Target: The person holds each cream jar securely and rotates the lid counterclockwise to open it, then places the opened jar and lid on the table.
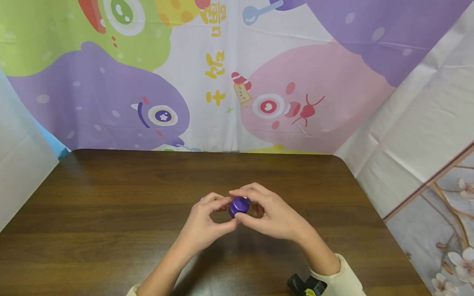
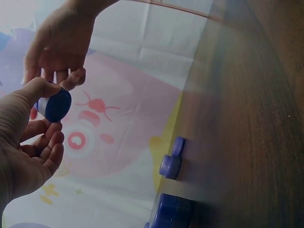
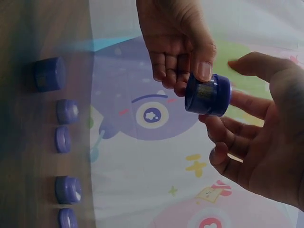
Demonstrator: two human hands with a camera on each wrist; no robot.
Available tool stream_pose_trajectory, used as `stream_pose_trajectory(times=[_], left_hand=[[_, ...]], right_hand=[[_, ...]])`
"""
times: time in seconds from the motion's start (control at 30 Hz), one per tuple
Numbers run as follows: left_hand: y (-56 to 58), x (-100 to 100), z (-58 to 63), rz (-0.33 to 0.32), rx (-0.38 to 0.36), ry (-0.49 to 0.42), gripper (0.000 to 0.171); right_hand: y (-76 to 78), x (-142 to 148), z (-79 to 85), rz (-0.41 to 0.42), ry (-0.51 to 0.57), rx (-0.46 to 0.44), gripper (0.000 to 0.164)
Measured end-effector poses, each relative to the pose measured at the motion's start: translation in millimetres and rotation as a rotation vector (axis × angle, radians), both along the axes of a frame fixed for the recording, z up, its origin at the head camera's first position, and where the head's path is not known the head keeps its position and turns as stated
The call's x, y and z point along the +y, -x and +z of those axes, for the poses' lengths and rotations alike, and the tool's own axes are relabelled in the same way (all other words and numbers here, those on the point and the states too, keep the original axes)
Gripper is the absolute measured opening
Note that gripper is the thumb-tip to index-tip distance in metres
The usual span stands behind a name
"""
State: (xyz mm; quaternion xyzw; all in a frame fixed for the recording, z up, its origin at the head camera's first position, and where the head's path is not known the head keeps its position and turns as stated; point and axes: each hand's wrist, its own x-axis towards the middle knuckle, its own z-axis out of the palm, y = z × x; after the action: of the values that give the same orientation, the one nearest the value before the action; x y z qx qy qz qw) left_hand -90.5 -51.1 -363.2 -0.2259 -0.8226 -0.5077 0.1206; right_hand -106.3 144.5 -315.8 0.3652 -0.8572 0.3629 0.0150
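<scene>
A small purple jar (image 1: 239, 205) is held up between both hands over the middle of the table. My left hand (image 1: 203, 224) pinches it, thumb on one side and fingertips opposite, as the right wrist view shows. My right hand (image 1: 275, 213) curls round it from the other side; its thumb tip touches the jar in the head view. A round blue-purple face of the jar (image 2: 59, 104) shows in the left wrist view. A worn, yellowish label marks its side in the right wrist view.
On the wooden table (image 1: 111, 197) stand several purple pieces behind the hands, among them a larger jar (image 3: 50, 74), a small jar (image 3: 68, 190) and a ring-like piece (image 3: 62, 139). A cartoon-print curtain (image 1: 207, 123) hangs at the far edge. A black device (image 1: 307, 285) sits by the right sleeve.
</scene>
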Motion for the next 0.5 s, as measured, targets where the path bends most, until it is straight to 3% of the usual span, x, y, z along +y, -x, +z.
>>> stream_pose_trajectory(times=[0.17, 0.3, 0.5], left_hand=[[-0.4, 1.5, 0.6, 0.004, -0.012, 0.013, 0.034], [-0.7, 1.8, -0.6, -0.007, -0.004, 0.007, 0.034], [-0.6, 2.0, -1.3, -0.017, 0.003, -0.003, 0.030]], right_hand=[[0.2, -0.9, -1.6, -0.092, -0.015, 0.024, 0.036], [0.9, 0.0, -1.5, -0.035, -0.019, 0.027, 0.032], [1.4, 1.2, -0.8, 0.050, -0.005, 0.000, 0.040]])
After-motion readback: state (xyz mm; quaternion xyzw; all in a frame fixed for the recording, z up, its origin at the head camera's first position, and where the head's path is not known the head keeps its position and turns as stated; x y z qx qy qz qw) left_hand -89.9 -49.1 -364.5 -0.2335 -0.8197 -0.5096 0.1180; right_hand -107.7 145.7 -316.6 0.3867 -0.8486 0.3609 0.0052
